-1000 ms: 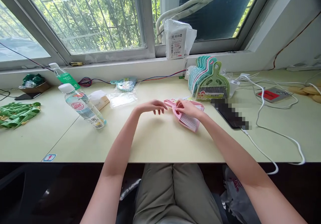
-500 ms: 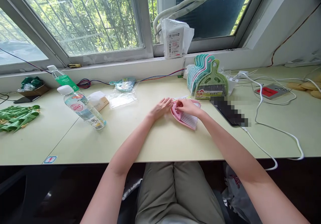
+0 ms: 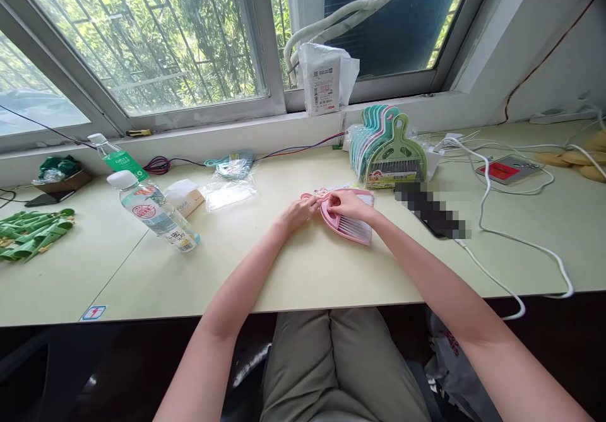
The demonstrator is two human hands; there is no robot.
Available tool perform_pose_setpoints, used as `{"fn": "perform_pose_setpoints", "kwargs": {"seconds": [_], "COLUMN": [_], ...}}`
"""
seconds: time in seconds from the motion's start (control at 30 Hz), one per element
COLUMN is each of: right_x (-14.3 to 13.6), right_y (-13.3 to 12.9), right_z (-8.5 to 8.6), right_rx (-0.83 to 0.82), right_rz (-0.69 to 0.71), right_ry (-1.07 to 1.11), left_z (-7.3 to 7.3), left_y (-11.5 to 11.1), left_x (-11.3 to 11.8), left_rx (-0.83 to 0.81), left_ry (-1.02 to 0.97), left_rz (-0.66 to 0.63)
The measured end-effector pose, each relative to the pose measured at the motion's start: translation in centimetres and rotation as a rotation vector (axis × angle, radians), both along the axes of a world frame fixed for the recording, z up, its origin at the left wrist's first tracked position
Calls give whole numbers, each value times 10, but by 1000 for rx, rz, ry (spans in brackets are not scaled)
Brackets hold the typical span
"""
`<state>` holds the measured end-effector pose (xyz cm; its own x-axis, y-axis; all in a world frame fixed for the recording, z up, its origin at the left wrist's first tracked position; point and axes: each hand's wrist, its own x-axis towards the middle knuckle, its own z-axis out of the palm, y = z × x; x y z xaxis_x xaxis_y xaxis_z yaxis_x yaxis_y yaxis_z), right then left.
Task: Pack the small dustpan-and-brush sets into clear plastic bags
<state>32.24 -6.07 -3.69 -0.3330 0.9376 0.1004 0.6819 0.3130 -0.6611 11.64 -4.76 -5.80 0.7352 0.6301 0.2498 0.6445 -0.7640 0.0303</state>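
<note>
A small pink hand brush [image 3: 354, 228] with white bristles lies on the table together with a pink dustpan [image 3: 310, 195], whose handle end points left. My right hand [image 3: 348, 205] is closed in a pinch at the brush's handle, and its fingertips partly hide the part they grip. At the dustpan's handle my left hand [image 3: 299, 212] rests with its fingers bent over the pink edge. A colourful label strip shows behind both hands.
Behind stands a row of packed dustpan sets [image 3: 395, 157]. A phone [image 3: 433, 214] with a white cable [image 3: 487, 283] lies right. Two bottles [image 3: 158, 214], a tissue pack [image 3: 187, 196] and plastic bags [image 3: 230, 192] are left; green rolled pieces [image 3: 35, 233] lie farther left.
My left hand has slid slightly left and down, its fingers now more bent, uncovering the dustpan's handle end. My right hand keeps its pinch at the brush. The view has shifted slightly.
</note>
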Motion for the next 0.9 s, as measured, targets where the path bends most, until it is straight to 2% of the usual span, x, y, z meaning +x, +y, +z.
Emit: {"fn": "perform_pose_setpoints", "kwargs": {"seconds": [0.1, 0.17, 0.2, 0.27, 0.33, 0.37, 0.4, 0.47, 0.53, 0.6, 0.73, 0.8, 0.9], "right_x": [-4, -9, -12, -19, -22, -22, -20, -10, 3, 13, 8, -2, -13], "right_y": [-5, -11, -13, -17, -18, -17, -15, -10, -3, 4, 10, 8, 1], "right_z": [-1, 1, 3, 6, 8, 9, 10, 9, 6, -1, -20, -26, -27], "right_rx": [3, 27, 51, 103, 117, 114, 124, 217, 365, 424, 205, 127, 127], "right_rz": [-101, -212, -266, -342, -340, -322, -310, -364, -472, -482, -181, -75, -1], "right_ry": [133, 235, 288, 405, 515, 551, 566, 520, 377, 179, -131, -160, -98], "left_z": [2, 8, 12, 21, 27, 29, 30, 30, 27, 24, 18, 14, 9], "left_y": [0, 0, 0, -2, -6, -9, -11, -11, -5, 5, 26, 32, 35], "left_x": [2, 6, 9, 14, 17, 18, 17, 12, 1, -15, -47, -57, -62], "left_rx": [-30, -72, -161, -532, -977, -1127, -1207, -1223, -1189, -1143, -985, -933, -889], "left_ry": [-265, -590, -759, -977, -984, -956, -949, -1036, -1192, -1376, -1733, -1806, -1831], "left_rz": [43, 189, 270, 340, 239, 161, 95, 56, 110, 191, 326, 376, 419]}}
